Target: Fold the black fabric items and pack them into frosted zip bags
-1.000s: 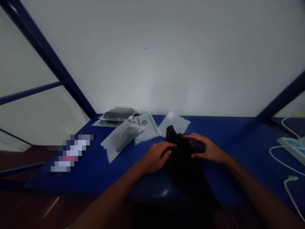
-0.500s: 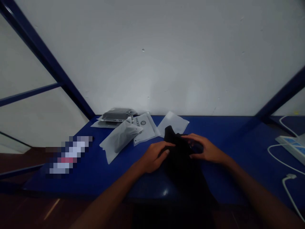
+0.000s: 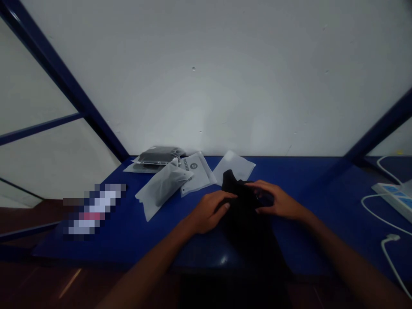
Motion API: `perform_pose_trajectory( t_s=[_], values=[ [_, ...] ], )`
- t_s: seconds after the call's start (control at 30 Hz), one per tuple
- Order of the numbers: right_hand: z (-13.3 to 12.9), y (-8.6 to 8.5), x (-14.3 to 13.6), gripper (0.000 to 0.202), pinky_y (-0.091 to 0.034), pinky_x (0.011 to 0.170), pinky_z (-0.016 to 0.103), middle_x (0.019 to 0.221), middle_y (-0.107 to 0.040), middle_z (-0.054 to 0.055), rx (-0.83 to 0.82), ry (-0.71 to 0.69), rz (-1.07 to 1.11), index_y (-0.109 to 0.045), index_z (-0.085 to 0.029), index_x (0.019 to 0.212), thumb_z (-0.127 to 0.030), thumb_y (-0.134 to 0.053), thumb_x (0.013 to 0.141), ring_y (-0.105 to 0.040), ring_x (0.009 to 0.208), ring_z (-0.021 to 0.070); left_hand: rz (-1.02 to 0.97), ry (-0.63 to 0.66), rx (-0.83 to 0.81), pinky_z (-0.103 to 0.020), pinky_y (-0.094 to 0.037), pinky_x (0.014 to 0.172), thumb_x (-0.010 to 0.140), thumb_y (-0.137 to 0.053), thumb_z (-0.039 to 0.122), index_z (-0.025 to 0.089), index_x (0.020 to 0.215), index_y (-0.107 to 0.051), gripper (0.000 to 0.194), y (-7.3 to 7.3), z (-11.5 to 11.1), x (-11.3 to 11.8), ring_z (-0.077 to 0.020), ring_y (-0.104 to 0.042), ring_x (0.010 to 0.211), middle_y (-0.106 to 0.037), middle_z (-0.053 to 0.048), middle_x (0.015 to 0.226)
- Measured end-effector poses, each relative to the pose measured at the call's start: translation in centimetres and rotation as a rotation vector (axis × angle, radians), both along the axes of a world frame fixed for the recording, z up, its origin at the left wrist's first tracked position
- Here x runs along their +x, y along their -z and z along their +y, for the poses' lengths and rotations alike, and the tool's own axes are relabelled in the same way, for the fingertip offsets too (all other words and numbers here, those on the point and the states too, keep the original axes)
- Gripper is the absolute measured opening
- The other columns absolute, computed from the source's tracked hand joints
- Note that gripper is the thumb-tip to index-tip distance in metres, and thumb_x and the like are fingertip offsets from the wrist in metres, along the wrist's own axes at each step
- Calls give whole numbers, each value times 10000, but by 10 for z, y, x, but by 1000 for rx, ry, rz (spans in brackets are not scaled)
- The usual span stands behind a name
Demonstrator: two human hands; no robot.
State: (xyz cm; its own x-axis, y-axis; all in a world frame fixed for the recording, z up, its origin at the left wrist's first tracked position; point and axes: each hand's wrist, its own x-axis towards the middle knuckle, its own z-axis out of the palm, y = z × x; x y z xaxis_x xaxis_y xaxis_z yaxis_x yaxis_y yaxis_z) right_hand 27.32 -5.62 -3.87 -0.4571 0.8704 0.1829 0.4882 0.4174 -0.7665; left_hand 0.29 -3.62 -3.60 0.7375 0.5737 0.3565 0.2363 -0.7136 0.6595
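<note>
A black cloth item (image 3: pixel 246 227) lies on the blue table and hangs over its front edge, its upper end bunched. My left hand (image 3: pixel 214 210) grips the cloth's left side between thumb and fingers. On the other side, my right hand (image 3: pixel 277 201) has thumb and fingers curved round the cloth's right edge, holding it. Behind the cloth is a white pouch (image 3: pixel 233 165), and left of that a printed white pouch (image 3: pixel 196 174). Further left sits a crumpled translucent bag (image 3: pixel 162 184).
Flat bags with dark contents (image 3: pixel 157 155) are stacked at the back left. A blurred-out object (image 3: pixel 99 210) rests on the table's left side. At the right are a power strip (image 3: pixel 394 197) and a white cable (image 3: pixel 391 253). Blue frame posts flank the white wall.
</note>
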Motion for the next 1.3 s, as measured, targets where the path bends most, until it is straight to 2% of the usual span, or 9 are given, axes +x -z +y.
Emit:
perform_pose_trajectory(
  t_s=[0.93, 1.3],
  values=[
    [-1, -2, -1, 643, -466, 859, 445, 1099, -572, 60, -28, 13, -30, -492, -300, 1317, -382, -746, 732, -555, 947, 231, 53, 16, 22, -363, -430, 968, 942, -398, 237, 202, 1181, -528, 274, -5, -2, 0, -203, -565, 1116, -613, -76, 1200],
    [-1, -3, -1, 650, -463, 863, 421, 1128, -582, 59, -14, 12, -24, -499, -296, 1320, -380, -748, 726, -561, 965, 230, 58, 22, 28, -352, -427, 976, 944, -397, 238, 191, 1189, -528, 281, -5, -2, 1, -199, -563, 1121, -609, -81, 1204]
  ],
)
